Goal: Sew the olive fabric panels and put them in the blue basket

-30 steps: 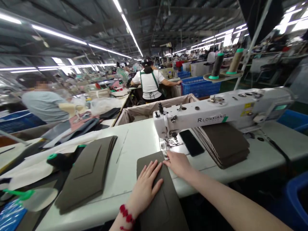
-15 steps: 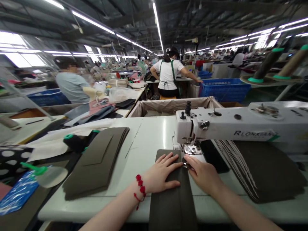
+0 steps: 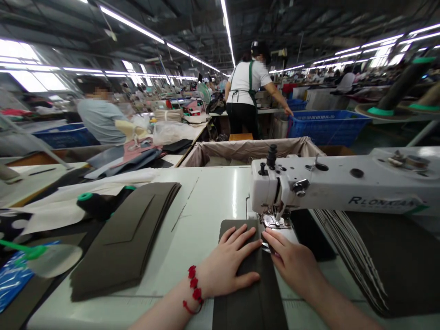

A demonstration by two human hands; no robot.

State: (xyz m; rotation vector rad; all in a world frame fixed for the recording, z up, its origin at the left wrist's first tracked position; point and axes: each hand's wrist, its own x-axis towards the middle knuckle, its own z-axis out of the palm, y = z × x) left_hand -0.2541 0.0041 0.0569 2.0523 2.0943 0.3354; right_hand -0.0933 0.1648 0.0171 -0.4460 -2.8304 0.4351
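While the left hand [image 3: 228, 263] and right hand [image 3: 292, 266] rest on a dark olive panel [image 3: 249, 309], its far end lies at the presser foot [image 3: 275, 222] of the white sewing machine [image 3: 330, 188]. The left fingers [image 3: 237, 243] are spread apart; the right fingers [image 3: 275, 247] are together, maybe gripping, I cannot tell. No finished seam shows; stacked panels [image 3: 123, 238] remain on the bench [image 3: 206, 206].

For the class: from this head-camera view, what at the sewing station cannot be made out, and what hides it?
Head view:
Dark panel: its middle is hidden by the left hand and right hand; its near end is cut off by the bottom edge.
Small metal item: partly hidden by the right hand's fingers, so its kind is unclear.
Stack of panels: its far side is cut off by the right edge.
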